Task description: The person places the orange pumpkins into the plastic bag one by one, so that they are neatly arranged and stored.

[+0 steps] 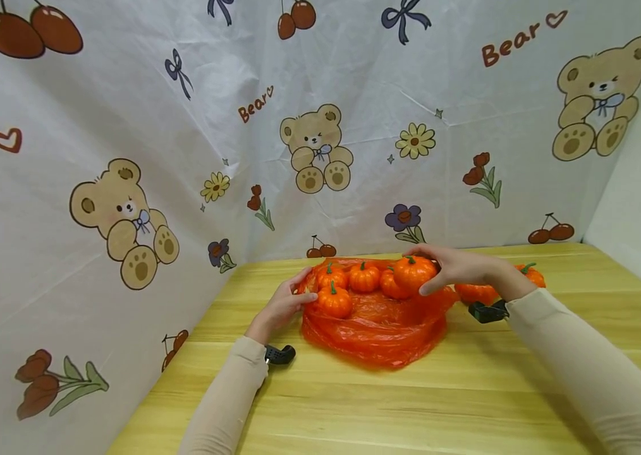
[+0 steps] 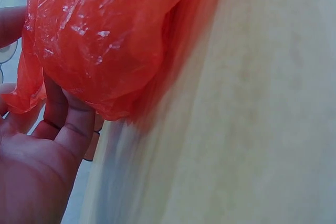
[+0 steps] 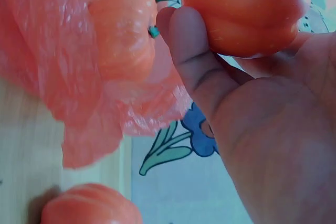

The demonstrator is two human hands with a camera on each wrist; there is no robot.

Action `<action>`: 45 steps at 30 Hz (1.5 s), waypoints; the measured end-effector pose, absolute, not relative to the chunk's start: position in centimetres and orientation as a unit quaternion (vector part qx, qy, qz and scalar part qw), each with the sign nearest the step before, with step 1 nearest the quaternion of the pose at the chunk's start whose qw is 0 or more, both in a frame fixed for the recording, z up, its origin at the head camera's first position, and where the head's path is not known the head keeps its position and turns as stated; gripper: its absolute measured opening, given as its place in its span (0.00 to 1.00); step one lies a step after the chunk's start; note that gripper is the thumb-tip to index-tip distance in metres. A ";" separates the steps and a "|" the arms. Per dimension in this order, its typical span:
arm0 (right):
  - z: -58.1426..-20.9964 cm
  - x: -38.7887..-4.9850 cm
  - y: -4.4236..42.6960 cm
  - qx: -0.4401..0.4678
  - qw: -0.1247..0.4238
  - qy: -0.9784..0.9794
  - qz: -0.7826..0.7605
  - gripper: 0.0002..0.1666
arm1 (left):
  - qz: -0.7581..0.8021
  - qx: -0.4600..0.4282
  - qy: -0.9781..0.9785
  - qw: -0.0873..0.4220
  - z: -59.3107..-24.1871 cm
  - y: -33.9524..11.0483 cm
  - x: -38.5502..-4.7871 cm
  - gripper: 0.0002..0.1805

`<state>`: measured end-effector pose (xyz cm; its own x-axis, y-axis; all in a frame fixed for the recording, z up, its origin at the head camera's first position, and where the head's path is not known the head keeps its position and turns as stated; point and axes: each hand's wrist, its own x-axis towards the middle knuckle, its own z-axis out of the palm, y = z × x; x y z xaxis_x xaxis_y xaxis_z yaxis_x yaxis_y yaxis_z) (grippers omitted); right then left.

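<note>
A thin red plastic bag [image 1: 374, 341] lies spread open on the table, with several small orange pumpkins [image 1: 334, 303] inside it. At its left side my left hand [image 1: 283, 304] holds the bag's edge, thumb on the inner side near one pumpkin and fingers outside. The left wrist view shows the crinkled film [image 2: 105, 45] against those fingers. My right hand [image 1: 459, 266] grips another small pumpkin [image 1: 413, 273] with a green stem, above the bag's right back part. In the right wrist view this pumpkin [image 3: 247, 11] sits between thumb and fingers.
To the right of the bag, partly behind my right wrist, loose pumpkins [image 1: 533, 276] lie on the light wooden table [image 1: 354, 404]. A white cloth [image 1: 366, 208] printed with bears and flowers hangs along the back and left of the table.
</note>
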<state>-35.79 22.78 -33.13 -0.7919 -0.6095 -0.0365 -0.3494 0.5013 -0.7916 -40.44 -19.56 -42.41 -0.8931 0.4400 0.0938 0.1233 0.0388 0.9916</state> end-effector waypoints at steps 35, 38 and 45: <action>-33.0 -40.1 15.1 -0.299 0.163 0.892 -0.296 0.48 | 0.664 0.197 0.711 0.123 -42.2 -19.7 -40.2 0.46; -33.3 -40.1 14.5 -0.286 0.173 0.894 -0.297 0.48 | 0.663 0.194 0.713 0.122 -42.3 -19.6 -40.2 0.46; -33.9 -40.2 13.2 -0.280 0.184 0.897 -0.290 0.45 | 0.668 0.193 0.708 0.126 -42.2 -19.5 -40.3 0.46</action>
